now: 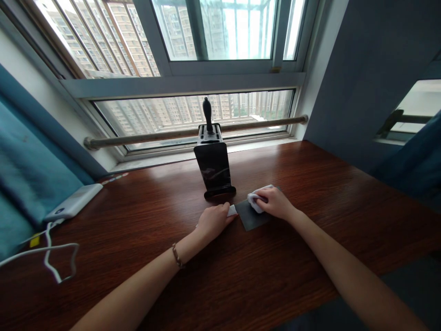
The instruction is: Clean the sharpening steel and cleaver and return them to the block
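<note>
On the wooden table lies a cleaver [253,222] with a grey rectangular blade and a pale handle, its blade pointing to the right. My left hand [212,223] is closed around the handle; a short white piece of it shows beside the thumb. A bunched white cloth [254,202] is gripped in my right hand [278,203] and pressed against the upper part of the blade. The fingers of the right hand are partly hidden by the cloth. Just behind the cleaver stands a black knife block [212,168], a black handle [207,112] sticking up from its top.
A brown wooden table [155,202] reaches to the window. A white power strip [74,202] with a looped white cable [48,257] sits at the left by a blue curtain [20,151]. A horizontal rail [165,136] crosses the window behind the block.
</note>
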{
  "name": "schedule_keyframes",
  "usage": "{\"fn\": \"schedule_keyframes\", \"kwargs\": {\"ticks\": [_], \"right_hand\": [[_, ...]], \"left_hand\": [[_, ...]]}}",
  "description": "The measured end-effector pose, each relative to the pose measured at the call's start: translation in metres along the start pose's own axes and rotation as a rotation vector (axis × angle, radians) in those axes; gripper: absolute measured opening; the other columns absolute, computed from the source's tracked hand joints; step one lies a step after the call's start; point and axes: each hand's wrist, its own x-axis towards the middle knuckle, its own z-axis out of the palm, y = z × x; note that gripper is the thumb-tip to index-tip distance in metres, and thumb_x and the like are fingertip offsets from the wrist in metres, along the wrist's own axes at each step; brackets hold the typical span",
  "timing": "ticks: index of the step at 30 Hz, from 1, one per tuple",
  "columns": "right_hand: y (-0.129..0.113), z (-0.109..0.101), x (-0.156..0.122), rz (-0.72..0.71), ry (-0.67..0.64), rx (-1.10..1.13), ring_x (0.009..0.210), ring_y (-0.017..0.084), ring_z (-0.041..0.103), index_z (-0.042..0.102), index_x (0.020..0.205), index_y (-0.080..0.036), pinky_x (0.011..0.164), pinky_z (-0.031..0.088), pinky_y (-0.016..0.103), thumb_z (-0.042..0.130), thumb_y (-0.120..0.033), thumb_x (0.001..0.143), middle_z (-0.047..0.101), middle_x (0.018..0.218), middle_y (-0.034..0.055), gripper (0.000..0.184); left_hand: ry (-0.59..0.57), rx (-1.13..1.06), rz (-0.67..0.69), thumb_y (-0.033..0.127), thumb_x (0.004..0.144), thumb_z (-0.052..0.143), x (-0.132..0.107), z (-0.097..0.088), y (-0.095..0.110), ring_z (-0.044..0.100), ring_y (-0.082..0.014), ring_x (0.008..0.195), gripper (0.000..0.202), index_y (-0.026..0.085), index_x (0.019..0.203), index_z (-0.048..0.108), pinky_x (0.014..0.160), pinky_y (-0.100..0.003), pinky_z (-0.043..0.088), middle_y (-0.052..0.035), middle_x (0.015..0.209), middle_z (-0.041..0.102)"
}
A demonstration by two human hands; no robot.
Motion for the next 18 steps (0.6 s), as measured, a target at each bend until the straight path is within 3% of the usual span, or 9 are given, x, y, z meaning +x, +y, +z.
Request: {"fn": "schedule_keyframes", "kwargs": {"ticks": [4, 7, 9, 14, 16, 18], "right_hand": [[0.011, -0.006, 0.000, 0.376, 0.086, -0.382, 0.067, 0.022, 0.058, 0.061, 0.072, -0.018, 0.056, 0.033, 0.029, 0.045, -0.033, 0.085, 0.062, 0.071, 0.0077, 0.026], [0.009, -0.002, -0.001, 0.457, 0.122, -0.458, 0.067, 0.023, 0.058, 0.062, 0.077, -0.018, 0.055, 0.033, 0.029, 0.043, -0.031, 0.086, 0.062, 0.073, 0.0091, 0.025], [0.002, 0.006, -0.003, 0.347, 0.132, -0.391, 0.075, 0.023, 0.059, 0.064, 0.080, -0.018, 0.061, 0.038, 0.030, 0.046, -0.030, 0.085, 0.064, 0.079, 0.0079, 0.022], [-0.019, 0.023, -0.007, -0.239, 0.010, -0.036, 0.107, 0.018, 0.050, 0.064, 0.101, -0.023, 0.091, 0.037, 0.027, 0.055, -0.023, 0.082, 0.061, 0.113, -0.0024, 0.021], [-0.022, 0.026, -0.007, -0.357, -0.041, 0.035, 0.109, 0.017, 0.048, 0.064, 0.104, -0.022, 0.096, 0.035, 0.026, 0.055, -0.021, 0.082, 0.059, 0.117, -0.0039, 0.023], [-0.021, 0.027, -0.005, -0.374, -0.054, 0.061, 0.108, 0.017, 0.048, 0.064, 0.103, -0.020, 0.097, 0.035, 0.025, 0.055, -0.018, 0.083, 0.060, 0.115, -0.0026, 0.022]], "left_hand": [[0.007, 0.010, 0.003, 0.053, 0.088, 0.037, 0.000, 0.000, -0.001, 0.064, -0.0257, 0.077, 0.038, 0.018, 0.091, 0.051, 0.060, -0.031, 0.042, -0.0072, 0.083, 0.066], [0.030, 0.011, 0.020, 0.053, 0.088, 0.037, 0.000, 0.002, -0.001, 0.064, -0.0263, 0.075, 0.038, 0.018, 0.090, 0.051, 0.059, -0.032, 0.042, -0.0062, 0.082, 0.066], [0.041, 0.014, 0.019, 0.053, 0.088, 0.037, 0.000, 0.003, -0.002, 0.065, -0.0265, 0.074, 0.038, 0.018, 0.089, 0.051, 0.058, -0.031, 0.042, -0.0061, 0.081, 0.066], [0.046, 0.014, 0.027, 0.048, 0.088, 0.042, 0.000, 0.002, -0.001, 0.065, -0.0263, 0.073, 0.031, 0.018, 0.090, 0.051, 0.055, -0.031, 0.041, -0.0063, 0.082, 0.066], [0.047, 0.016, 0.033, 0.045, 0.088, 0.044, 0.000, 0.002, -0.001, 0.065, -0.0259, 0.073, 0.028, 0.018, 0.091, 0.052, 0.055, -0.030, 0.041, -0.0064, 0.082, 0.066], [0.046, 0.021, 0.029, 0.044, 0.087, 0.044, 0.000, 0.002, -0.001, 0.065, -0.0259, 0.073, 0.028, 0.017, 0.091, 0.052, 0.055, -0.030, 0.041, -0.0065, 0.082, 0.066]]}}
